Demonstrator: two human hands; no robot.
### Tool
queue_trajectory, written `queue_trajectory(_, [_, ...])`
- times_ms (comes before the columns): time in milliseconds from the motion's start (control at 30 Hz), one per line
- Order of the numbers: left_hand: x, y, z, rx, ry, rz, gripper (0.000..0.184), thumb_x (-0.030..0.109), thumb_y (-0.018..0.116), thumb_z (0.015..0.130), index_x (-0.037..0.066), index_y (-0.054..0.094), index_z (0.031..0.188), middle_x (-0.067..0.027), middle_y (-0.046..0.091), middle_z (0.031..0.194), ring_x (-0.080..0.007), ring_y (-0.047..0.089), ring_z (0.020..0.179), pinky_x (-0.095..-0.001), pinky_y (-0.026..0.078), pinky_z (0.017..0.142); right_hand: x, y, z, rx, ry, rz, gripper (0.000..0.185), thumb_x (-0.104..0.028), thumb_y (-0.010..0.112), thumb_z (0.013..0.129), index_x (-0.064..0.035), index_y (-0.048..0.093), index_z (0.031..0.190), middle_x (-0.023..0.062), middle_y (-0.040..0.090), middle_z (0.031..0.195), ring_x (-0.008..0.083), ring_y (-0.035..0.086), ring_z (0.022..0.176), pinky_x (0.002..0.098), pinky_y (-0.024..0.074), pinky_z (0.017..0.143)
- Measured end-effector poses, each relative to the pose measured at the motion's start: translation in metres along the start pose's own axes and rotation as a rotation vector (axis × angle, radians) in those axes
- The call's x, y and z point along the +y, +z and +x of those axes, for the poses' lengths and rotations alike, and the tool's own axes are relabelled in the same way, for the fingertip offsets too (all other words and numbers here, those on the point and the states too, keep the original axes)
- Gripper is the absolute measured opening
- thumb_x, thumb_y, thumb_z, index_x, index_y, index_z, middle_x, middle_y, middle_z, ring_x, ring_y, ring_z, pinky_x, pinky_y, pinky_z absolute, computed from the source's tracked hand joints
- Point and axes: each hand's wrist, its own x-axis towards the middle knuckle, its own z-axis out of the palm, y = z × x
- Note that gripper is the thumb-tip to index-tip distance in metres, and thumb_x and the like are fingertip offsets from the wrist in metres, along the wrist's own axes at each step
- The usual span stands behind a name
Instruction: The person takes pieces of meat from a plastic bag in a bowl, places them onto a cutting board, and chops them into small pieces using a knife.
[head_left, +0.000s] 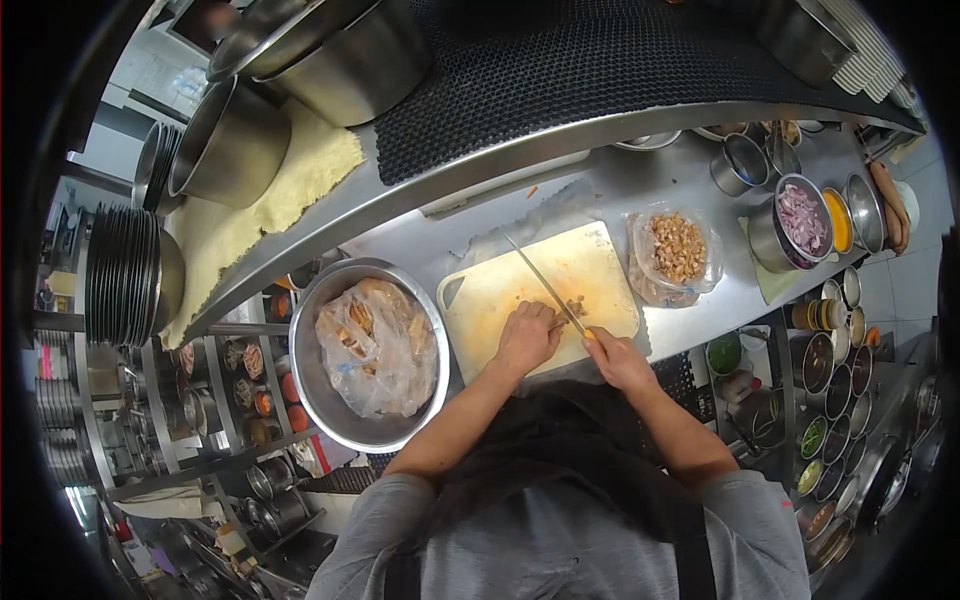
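A kitchen knife (545, 284) with a yellow handle is gripped in my right hand (618, 362), its blade slanting up and left over the cream cutting board (500, 290). My left hand (528, 337) is closed, its curled fingertips pressed on brown food beside the blade; the fingers partly cover that food. Small brown chopped pieces (575, 306) lie on the board to the right of the blade. Just right of the board, a clear plastic bag (645, 285) holds diced brown pieces (677, 247). On the left, a large steel bowl (436, 400) contains a plastic bag (370, 350) with larger brown pieces.
A steel pot of chopped purple onion (803, 220) stands to the right, near a container of something yellow (838, 222). A raised shelf (600, 50) with a black mat crosses above the counter. Steel pots (235, 140) and stacked dark plates (125, 265) sit at left.
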Motion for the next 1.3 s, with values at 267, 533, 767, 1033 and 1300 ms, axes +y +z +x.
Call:
queue_trajectory(267, [-0.006,0.010,0.004,0.061,0.069,-0.008,0.009,0.009,0.064,0.076,0.001,0.061,0.078,-0.0152,0.060,0.077,-0.0337,0.058,0.078,-0.0428,0.048,0.071,0.011,0.023,0.021,-0.022,-0.088,-0.025,0.036,-0.029,0.052,0.096,-0.0053,0.056,0.124,0.0271,0.064,0.084,0.0465,0.062,0.081,0.0527,0.0479,0.072])
queue_trajectory(533, [0.000,0.006,-0.004,0.029,0.021,0.092,0.014,0.016,0.064,0.076,0.004,0.062,0.084,-0.0117,0.062,0.084,-0.0292,0.058,0.085,-0.0421,0.048,0.073,0.012,0.031,0.026,0.057,-0.155,-0.107,0.039,-0.031,0.054,0.095,-0.0073,0.057,0.126,0.0273,0.063,0.073,0.0462,0.062,0.068,0.0542,0.0488,0.064])
queue_trajectory(767, [0.005,-0.005,-0.018,0.022,-0.020,0.149,0.034,0.023,0.068,0.075,0.004,0.061,0.102,-0.0103,0.057,0.107,-0.0280,0.054,0.102,-0.0456,0.044,0.084,0.030,0.030,0.015,0.112,-0.093,-0.078,0.031,-0.029,0.053,0.096,-0.0038,0.060,0.112,0.0251,0.063,0.072,0.0442,0.062,0.067,0.0495,0.0486,0.062])
queue_trajectory(1033, [0.005,0.000,-0.025,0.056,-0.025,0.139,0.023,0.016,0.065,0.076,0.006,0.064,0.097,-0.0093,0.058,0.098,-0.0269,0.055,0.096,-0.0413,0.046,0.080,0.032,0.024,0.000,0.124,-0.009,-0.075,0.028,-0.030,0.051,0.097,-0.0046,0.059,0.108,0.0180,0.062,0.065,0.0354,0.062,0.059,0.0445,0.0481,0.058])
queue_trajectory(1300, [0.001,0.006,-0.024,0.101,0.019,0.077,0.016,0.011,0.063,0.077,0.007,0.068,0.092,-0.0100,0.060,0.090,-0.0279,0.056,0.089,-0.0393,0.047,0.080,0.019,0.018,-0.002,0.074,0.032,-0.098,0.031,-0.033,0.051,0.096,-0.0069,0.059,0.112,0.0272,0.065,0.086,0.0475,0.062,0.087,0.0554,0.0482,0.076])
